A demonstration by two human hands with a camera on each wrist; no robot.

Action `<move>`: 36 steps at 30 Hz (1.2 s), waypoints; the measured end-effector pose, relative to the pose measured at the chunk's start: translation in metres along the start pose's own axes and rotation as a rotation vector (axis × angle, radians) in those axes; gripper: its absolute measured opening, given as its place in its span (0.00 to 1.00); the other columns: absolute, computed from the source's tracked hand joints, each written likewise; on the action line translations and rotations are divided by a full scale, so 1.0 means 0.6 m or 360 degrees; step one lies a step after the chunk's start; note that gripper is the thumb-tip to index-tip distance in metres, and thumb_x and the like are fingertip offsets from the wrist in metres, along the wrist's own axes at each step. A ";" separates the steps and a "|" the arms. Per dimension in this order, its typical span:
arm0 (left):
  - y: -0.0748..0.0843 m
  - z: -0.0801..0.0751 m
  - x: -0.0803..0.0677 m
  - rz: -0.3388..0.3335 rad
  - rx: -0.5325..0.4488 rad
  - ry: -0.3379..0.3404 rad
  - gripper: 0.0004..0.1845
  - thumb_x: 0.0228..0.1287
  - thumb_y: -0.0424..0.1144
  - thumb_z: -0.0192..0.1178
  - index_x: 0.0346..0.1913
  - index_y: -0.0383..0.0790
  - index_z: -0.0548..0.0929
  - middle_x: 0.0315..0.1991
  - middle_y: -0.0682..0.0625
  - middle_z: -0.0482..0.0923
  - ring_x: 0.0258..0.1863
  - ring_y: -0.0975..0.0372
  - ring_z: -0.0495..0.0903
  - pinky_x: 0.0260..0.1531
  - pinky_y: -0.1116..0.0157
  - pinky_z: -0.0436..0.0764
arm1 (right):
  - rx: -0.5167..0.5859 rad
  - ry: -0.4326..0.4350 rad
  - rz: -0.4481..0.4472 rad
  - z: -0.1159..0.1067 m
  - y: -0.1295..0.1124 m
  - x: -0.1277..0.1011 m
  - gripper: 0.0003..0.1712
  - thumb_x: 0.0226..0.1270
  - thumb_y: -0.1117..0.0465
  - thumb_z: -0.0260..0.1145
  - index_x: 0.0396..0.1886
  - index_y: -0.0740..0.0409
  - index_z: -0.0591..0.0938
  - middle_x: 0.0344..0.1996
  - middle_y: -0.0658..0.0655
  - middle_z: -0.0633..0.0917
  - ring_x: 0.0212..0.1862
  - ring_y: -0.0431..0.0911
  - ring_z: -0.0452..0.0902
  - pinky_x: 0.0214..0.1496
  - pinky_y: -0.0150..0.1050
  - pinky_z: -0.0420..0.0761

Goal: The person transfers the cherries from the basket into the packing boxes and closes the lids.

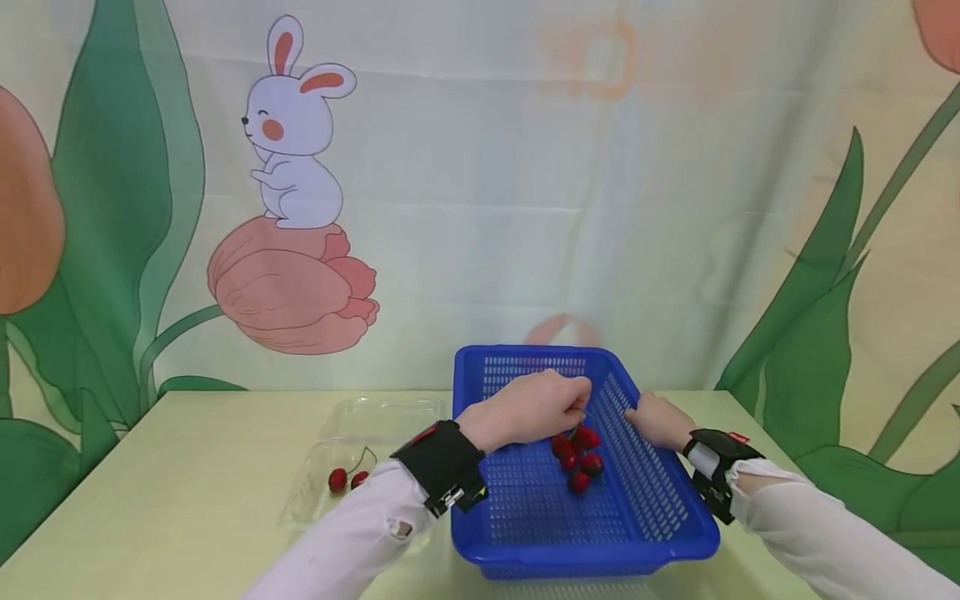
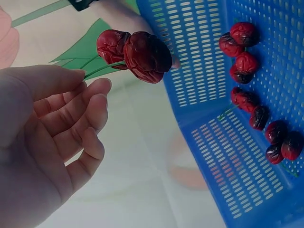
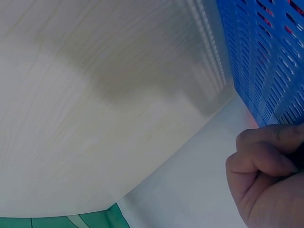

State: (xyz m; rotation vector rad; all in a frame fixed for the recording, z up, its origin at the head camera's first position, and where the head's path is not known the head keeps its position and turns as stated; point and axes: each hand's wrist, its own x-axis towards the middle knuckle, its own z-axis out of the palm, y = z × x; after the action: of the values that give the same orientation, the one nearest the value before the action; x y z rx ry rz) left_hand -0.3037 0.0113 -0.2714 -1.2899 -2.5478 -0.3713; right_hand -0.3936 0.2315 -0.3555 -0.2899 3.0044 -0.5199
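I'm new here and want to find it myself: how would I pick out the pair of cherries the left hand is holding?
Find the blue basket on the table. Over it the left hand pinches the green stems of two cherries. The other cherries lie loose on the basket floor; this pair alone hangs in the air.

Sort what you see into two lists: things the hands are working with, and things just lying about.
In use:
- left hand, pinching the stem of a pair of cherries
- right hand, gripping the blue basket at its rim
- loose cherries in the basket

Lying about:
- clear plastic box with two cherries
- table
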 end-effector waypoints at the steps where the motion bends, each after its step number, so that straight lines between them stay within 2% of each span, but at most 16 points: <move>1: 0.000 -0.002 -0.002 0.0005 0.0002 0.0014 0.05 0.46 0.39 0.46 0.20 0.47 0.62 0.12 0.57 0.60 0.10 0.71 0.60 0.10 0.76 0.58 | -0.0002 -0.0002 -0.0003 0.001 0.002 0.000 0.15 0.49 0.57 0.42 0.29 0.66 0.66 0.20 0.55 0.67 0.20 0.44 0.63 0.18 0.35 0.62; 4: -0.001 -0.008 -0.008 0.0016 -0.0005 0.0064 0.05 0.46 0.39 0.46 0.20 0.47 0.62 0.12 0.57 0.60 0.09 0.71 0.60 0.11 0.76 0.59 | -0.0004 0.0011 -0.0035 0.003 0.005 -0.002 0.15 0.49 0.57 0.42 0.31 0.66 0.65 0.19 0.55 0.67 0.19 0.44 0.63 0.18 0.35 0.62; 9: -0.005 -0.017 -0.019 0.0050 0.0013 0.0131 0.06 0.47 0.38 0.45 0.19 0.47 0.60 0.12 0.58 0.60 0.09 0.71 0.59 0.11 0.76 0.58 | 0.0012 0.0032 -0.0049 0.004 0.005 -0.006 0.13 0.49 0.58 0.42 0.28 0.65 0.65 0.16 0.54 0.66 0.17 0.44 0.63 0.17 0.35 0.61; 13: -0.009 -0.029 -0.028 0.0038 0.0026 0.0183 0.05 0.46 0.38 0.45 0.19 0.47 0.60 0.12 0.58 0.60 0.09 0.71 0.59 0.09 0.75 0.57 | -0.0042 0.0044 -0.0078 0.003 0.007 -0.007 0.16 0.50 0.57 0.41 0.29 0.68 0.64 0.19 0.56 0.64 0.18 0.44 0.62 0.18 0.35 0.60; 16: -0.012 -0.038 -0.038 0.0011 0.0040 0.0217 0.05 0.46 0.38 0.45 0.20 0.48 0.61 0.12 0.59 0.60 0.08 0.71 0.59 0.08 0.75 0.57 | -0.0070 0.0062 -0.0102 0.004 0.006 -0.007 0.15 0.50 0.57 0.41 0.24 0.67 0.64 0.17 0.55 0.63 0.17 0.44 0.60 0.17 0.35 0.59; 21: -0.018 -0.055 -0.054 -0.0012 0.0068 0.0271 0.03 0.47 0.38 0.42 0.21 0.49 0.61 0.11 0.58 0.59 0.08 0.71 0.58 0.08 0.74 0.55 | -0.0014 0.0055 -0.0086 0.007 0.004 -0.008 0.13 0.50 0.59 0.41 0.13 0.61 0.62 0.10 0.52 0.60 0.11 0.41 0.56 0.11 0.33 0.57; 22: -0.020 -0.059 -0.057 -0.0009 0.0071 0.0286 0.02 0.47 0.37 0.42 0.25 0.49 0.63 0.12 0.59 0.60 0.08 0.70 0.57 0.08 0.74 0.55 | -0.0007 0.0051 -0.0085 0.008 0.004 -0.009 0.13 0.50 0.59 0.40 0.12 0.61 0.61 0.09 0.52 0.60 0.10 0.41 0.55 0.11 0.33 0.57; 23: -0.023 -0.063 -0.060 -0.0006 0.0084 0.0305 0.04 0.47 0.37 0.42 0.29 0.49 0.63 0.12 0.59 0.60 0.09 0.70 0.58 0.09 0.74 0.56 | -0.0003 0.0049 -0.0081 0.009 0.004 -0.010 0.13 0.50 0.59 0.40 0.12 0.61 0.61 0.09 0.52 0.59 0.10 0.40 0.55 0.10 0.33 0.56; 25: -0.028 -0.071 -0.067 -0.0013 0.0084 0.0327 0.05 0.47 0.37 0.43 0.30 0.49 0.63 0.13 0.58 0.60 0.10 0.70 0.58 0.10 0.74 0.57 | -0.0011 0.0048 -0.0070 0.010 0.003 -0.010 0.14 0.51 0.59 0.40 0.11 0.60 0.61 0.09 0.51 0.59 0.10 0.40 0.54 0.10 0.32 0.55; 28: -0.038 -0.081 -0.080 -0.0071 0.0054 0.0313 0.04 0.47 0.37 0.43 0.29 0.47 0.64 0.14 0.58 0.60 0.13 0.69 0.59 0.13 0.74 0.58 | -0.0021 0.0049 -0.0076 0.009 0.001 -0.010 0.14 0.51 0.59 0.41 0.11 0.60 0.61 0.09 0.52 0.59 0.10 0.40 0.53 0.10 0.32 0.55; 29: -0.041 -0.084 -0.086 -0.0102 0.0051 0.0308 0.01 0.47 0.38 0.43 0.24 0.47 0.63 0.13 0.57 0.59 0.13 0.69 0.59 0.13 0.74 0.58 | -0.0026 0.0050 -0.0075 0.009 0.000 -0.010 0.14 0.51 0.59 0.41 0.11 0.61 0.61 0.09 0.52 0.59 0.10 0.40 0.53 0.10 0.32 0.55; 30: -0.045 -0.086 -0.091 -0.0128 0.0035 0.0301 0.03 0.46 0.38 0.44 0.21 0.47 0.62 0.12 0.57 0.59 0.13 0.69 0.59 0.13 0.74 0.59 | -0.0025 0.0049 -0.0075 0.008 -0.002 -0.011 0.15 0.51 0.59 0.41 0.11 0.61 0.61 0.09 0.52 0.59 0.10 0.40 0.53 0.10 0.32 0.55; 36: -0.070 -0.093 -0.123 -0.0250 -0.0007 0.0307 0.04 0.46 0.37 0.44 0.20 0.46 0.62 0.12 0.56 0.59 0.12 0.69 0.59 0.12 0.73 0.58 | -0.0006 0.0037 -0.0066 0.006 -0.008 -0.013 0.14 0.51 0.59 0.41 0.11 0.61 0.61 0.08 0.51 0.58 0.09 0.40 0.53 0.10 0.32 0.55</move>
State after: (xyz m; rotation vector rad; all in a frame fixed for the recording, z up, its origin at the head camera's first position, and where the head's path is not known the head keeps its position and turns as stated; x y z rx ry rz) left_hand -0.2893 -0.0870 -0.2489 -1.0041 -2.4903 -0.5071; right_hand -0.3846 0.2276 -0.3567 -0.3497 3.0280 -0.5250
